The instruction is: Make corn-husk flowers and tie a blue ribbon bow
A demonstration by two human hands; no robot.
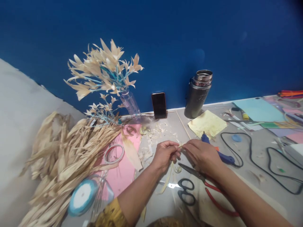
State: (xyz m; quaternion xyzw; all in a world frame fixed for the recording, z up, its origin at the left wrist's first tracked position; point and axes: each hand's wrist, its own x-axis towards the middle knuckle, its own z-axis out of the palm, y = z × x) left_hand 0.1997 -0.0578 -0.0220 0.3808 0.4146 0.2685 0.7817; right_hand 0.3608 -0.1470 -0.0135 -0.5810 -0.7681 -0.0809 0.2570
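My left hand (164, 155) and my right hand (202, 154) meet over the table, fingertips pinched close together on a thin pale strip of corn husk (181, 146). A pale strip end (167, 180) hangs down below my left hand. Under my right wrist lie long-nosed pliers (222, 203) with red handles, jaws pointing left. Scissors (187, 192) with black handles rest just below my hands. Beyond my right hand is a blue glue gun (224, 158), partly hidden by the hand.
Dried corn husks (61, 157) are heaped at left beside pink paper (124, 176), a tape roll (114, 154) and blue ribbon spool (82, 197). Behind stand a vase (130, 104) of husk flowers, a phone (159, 105) and a flask (197, 96). A black cord (251, 151) winds right.
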